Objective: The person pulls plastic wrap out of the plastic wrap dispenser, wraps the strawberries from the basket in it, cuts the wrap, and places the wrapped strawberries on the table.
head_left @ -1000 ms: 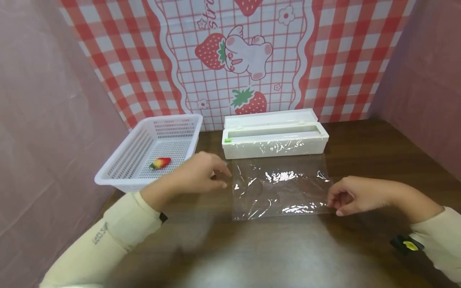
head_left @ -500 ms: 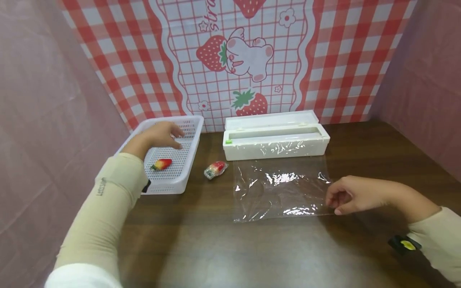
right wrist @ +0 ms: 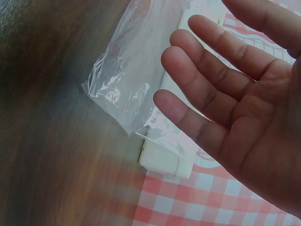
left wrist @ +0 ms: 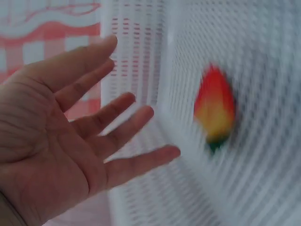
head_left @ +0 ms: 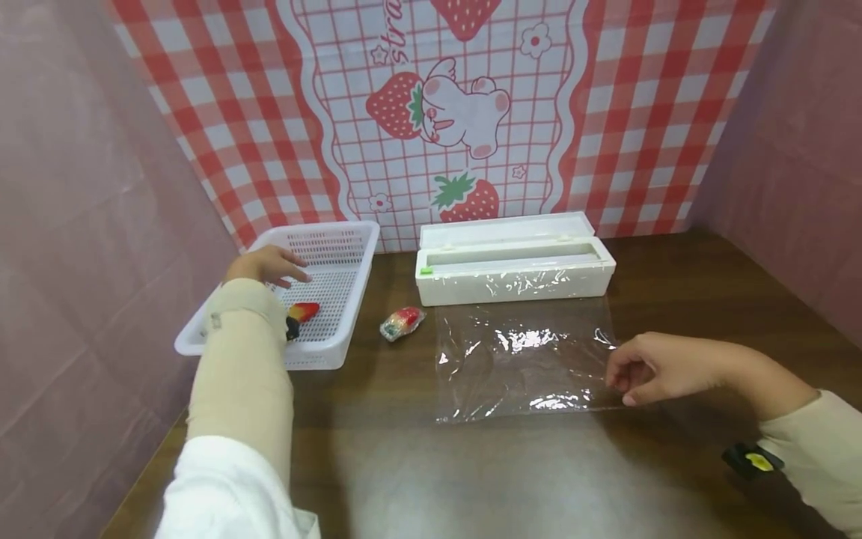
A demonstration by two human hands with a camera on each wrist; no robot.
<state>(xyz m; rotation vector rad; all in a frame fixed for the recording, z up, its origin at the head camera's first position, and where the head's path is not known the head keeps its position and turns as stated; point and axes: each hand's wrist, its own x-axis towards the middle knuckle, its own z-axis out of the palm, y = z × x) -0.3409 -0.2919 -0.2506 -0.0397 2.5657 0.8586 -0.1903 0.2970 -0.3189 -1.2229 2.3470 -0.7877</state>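
Observation:
My left hand (head_left: pixel 268 265) is over the white plastic basket (head_left: pixel 361 281), fingers spread and holding nothing. Below it in the basket lies one red and yellow strawberry (head_left: pixel 306 311), partly covered by the wrist strap in the head view; the left wrist view shows the strawberry (left wrist: pixel 215 110) apart from the fingers. On the table right of the basket is a strawberry wrapped in clear film (head_left: pixel 402 323). My right hand (head_left: pixel 656 370) hovers at the right edge of a sheet of cling film (head_left: pixel 498 382), fingers loosely bent. Nothing shows between those fingers (right wrist: pixel 188 77).
A white cling film dispenser box (head_left: pixel 515 286) stands at the back with its lid up, the film running out over its front. Behind it hangs a red checked cloth (head_left: pixel 640 97). Pinkish drapes (head_left: pixel 101 187) close off both sides of the dark wooden table (head_left: pixel 512 479).
My left hand has moved away from the wrapped strawberry, leftward into the space over the basket, uncovering that strawberry on the table. My right hand has hardly moved.

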